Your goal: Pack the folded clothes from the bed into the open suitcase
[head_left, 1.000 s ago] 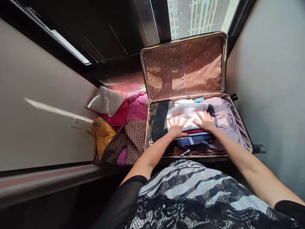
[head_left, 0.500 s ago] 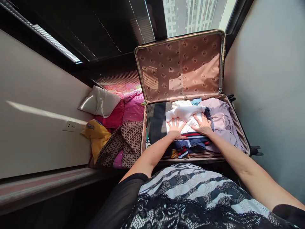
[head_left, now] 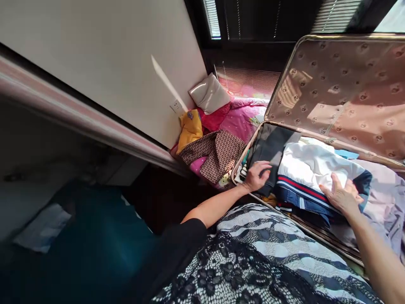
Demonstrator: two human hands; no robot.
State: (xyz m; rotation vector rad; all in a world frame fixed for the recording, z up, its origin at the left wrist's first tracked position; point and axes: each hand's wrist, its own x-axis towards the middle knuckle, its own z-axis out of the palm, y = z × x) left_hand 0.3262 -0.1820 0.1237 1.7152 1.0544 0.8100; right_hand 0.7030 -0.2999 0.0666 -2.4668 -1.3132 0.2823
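Observation:
An open suitcase [head_left: 316,133] holds stacked clothes at the right of the view. My right hand [head_left: 343,196] rests with spread fingers on a folded white garment [head_left: 311,162] that has navy parts and a red, white and navy stripe. Over the dark grey folded clothing [head_left: 272,141] at the suitcase's left end is my left hand [head_left: 257,176], its fingers loosely curved and apart, holding nothing. Whether it touches the cloth I cannot tell. A lilac garment [head_left: 384,190] lies to the right, and a bit of light blue cloth [head_left: 346,154] shows behind the white one.
Left of the suitcase lie a brown patterned cloth [head_left: 221,152], a yellow garment [head_left: 190,128], pink bedding [head_left: 237,122] and a pale cushion [head_left: 210,93] against the wall. The suitcase lid [head_left: 344,84] stands raised by the window. A teal-covered surface [head_left: 95,236] is at lower left.
The view has swung left. My left hand has lifted off the white garment and shifted left over the dark grey clothing. My right hand stays on the white garment.

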